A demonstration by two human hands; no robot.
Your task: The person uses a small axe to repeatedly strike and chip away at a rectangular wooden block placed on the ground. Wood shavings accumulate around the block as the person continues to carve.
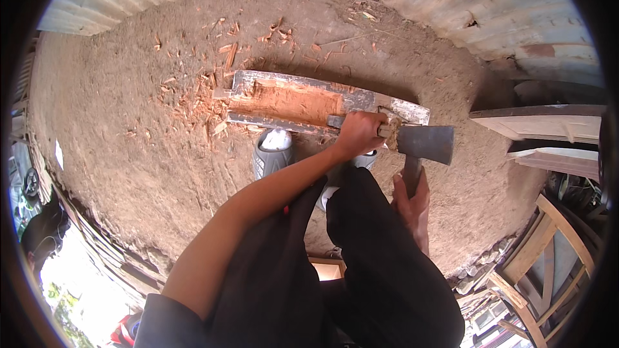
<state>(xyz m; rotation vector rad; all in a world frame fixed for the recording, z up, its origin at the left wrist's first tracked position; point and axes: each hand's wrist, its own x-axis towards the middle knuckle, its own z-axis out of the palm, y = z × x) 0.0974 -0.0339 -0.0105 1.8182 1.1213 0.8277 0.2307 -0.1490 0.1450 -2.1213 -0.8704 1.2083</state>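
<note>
The left hand (361, 134) is wrapped tight around a chisel-like tool (334, 121), its flat metal end poking out on one side of the fist and its frayed butt on the other. Lower down and to the right, the right hand (412, 206) has its fingers closed about the wooden handle of a small axe (429, 144). The blade's broad edge points away to the right, while the blunt back sits right up by the tool's butt; I can't tell from here whether the two touch.

The wooden block (303, 100) lies across the dirt floor (129, 154), just beyond the person's feet, with a long hollow of raw orange wood cut into its dark, scuffed face. The tool's flat end is over the right part of that hollow.

Orange wood chips (206, 106) are strewn thickest off the block's left end. One grey shoe (274, 153) stands against the near edge. Over on the right, I see a wooden frame (548, 245) leaning among scrap.
</note>
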